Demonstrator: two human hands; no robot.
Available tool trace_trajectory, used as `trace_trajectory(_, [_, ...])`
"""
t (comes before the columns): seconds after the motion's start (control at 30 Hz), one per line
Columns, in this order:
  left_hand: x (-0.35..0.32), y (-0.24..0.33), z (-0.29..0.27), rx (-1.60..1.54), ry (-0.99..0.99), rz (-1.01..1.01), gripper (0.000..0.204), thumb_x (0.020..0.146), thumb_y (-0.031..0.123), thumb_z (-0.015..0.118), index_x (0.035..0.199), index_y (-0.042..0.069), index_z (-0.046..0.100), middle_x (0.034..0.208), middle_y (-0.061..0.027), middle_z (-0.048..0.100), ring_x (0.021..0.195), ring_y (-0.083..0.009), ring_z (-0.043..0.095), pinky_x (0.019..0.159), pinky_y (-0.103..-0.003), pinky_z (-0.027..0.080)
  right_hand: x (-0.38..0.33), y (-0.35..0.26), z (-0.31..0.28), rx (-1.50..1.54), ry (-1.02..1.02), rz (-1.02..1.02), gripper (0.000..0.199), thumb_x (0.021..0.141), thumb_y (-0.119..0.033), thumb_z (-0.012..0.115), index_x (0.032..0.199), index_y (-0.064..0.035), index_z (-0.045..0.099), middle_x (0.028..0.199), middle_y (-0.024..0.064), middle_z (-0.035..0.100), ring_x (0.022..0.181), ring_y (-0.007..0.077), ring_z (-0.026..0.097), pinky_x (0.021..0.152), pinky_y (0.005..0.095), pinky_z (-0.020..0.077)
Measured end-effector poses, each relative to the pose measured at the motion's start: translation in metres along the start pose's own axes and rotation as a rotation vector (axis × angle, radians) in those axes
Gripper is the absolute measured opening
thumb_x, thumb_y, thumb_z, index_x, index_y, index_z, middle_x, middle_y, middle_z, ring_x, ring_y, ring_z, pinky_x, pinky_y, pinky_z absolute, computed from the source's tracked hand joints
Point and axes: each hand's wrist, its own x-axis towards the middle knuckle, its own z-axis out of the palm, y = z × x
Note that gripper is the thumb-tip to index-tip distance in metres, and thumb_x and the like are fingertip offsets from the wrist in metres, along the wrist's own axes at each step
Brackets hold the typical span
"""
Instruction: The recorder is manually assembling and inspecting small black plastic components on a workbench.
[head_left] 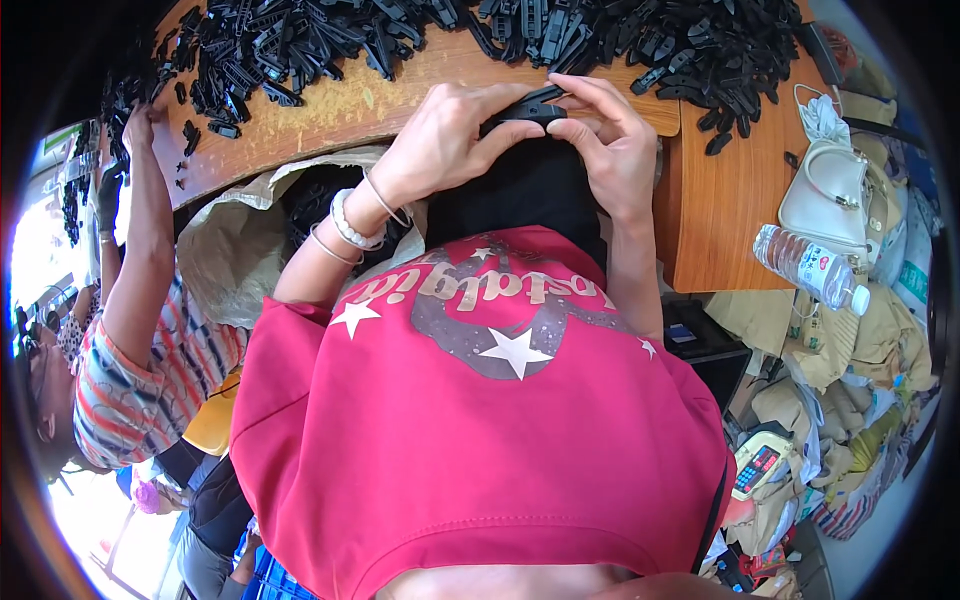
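Observation:
Close to the table's near edge, both my hands hold a small black plastic piece (543, 112), long and narrow, with a thinner arm-like part at its top. My left hand (455, 135) grips its left end between thumb and fingers. At the other end, my right hand (610, 135) pinches it with the thumb below and the index finger above. The fingers partly cover the piece, so its exact kind cannot be made out. Just beyond my hands, heaps of similar black plastic pieces (290, 45) lie along the wooden table (340, 105).
More black pieces (700, 60) are piled at the right. A woven sack (235, 235) hangs open below the table edge at my left. A co-worker's arm (148, 225) reaches to the far-left pieces. A white handbag (825, 200) and a water bottle (810, 265) sit at the right.

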Motion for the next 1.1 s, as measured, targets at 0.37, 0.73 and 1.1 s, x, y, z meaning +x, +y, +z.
trace_trajectory(0.37, [-0.012, 0.015, -0.019, -0.278, -0.037, -0.354, 0.036, 0.075, 0.024, 0.074, 0.103, 0.003, 0.064, 0.069, -0.0080, 0.062, 0.048, -0.0105, 0.053, 0.046, -0.025, 0.043, -0.002, 0.004, 0.001, 0.173, -0.126, 0.064, 0.023, 0.072, 0.001, 0.071, 0.094, 0.0025, 0.064, 0.090, 0.0061, 0.061, 0.074, 0.0083, 0.060, 0.065, 0.0198, 0.0480])
trace_trajectory(0.73, [-0.113, 0.008, -0.107, 0.279, -0.154, -0.566, 0.014, 0.077, 0.014, 0.068, 0.082, 0.001, 0.068, 0.076, -0.0126, 0.065, 0.072, -0.0261, 0.062, 0.067, -0.031, 0.047, 0.021, 0.060, -0.068, -1.164, 0.355, -0.172, 0.032, 0.077, 0.004, 0.055, 0.104, -0.0102, 0.065, 0.082, 0.0089, 0.055, 0.068, 0.0278, 0.060, 0.059, 0.0381, 0.0481])
trace_trajectory(1.1, [0.044, -0.097, 0.017, 0.411, 0.138, -0.448, 0.032, 0.082, 0.033, 0.057, 0.075, 0.003, 0.065, 0.069, -0.0190, 0.063, 0.070, -0.0356, 0.063, 0.067, -0.041, 0.051, 0.025, 0.058, -0.036, -1.005, 0.294, -0.609, 0.022, 0.074, 0.000, 0.066, 0.095, -0.0027, 0.063, 0.087, 0.0100, 0.056, 0.079, 0.0246, 0.058, 0.063, 0.0316, 0.0454])
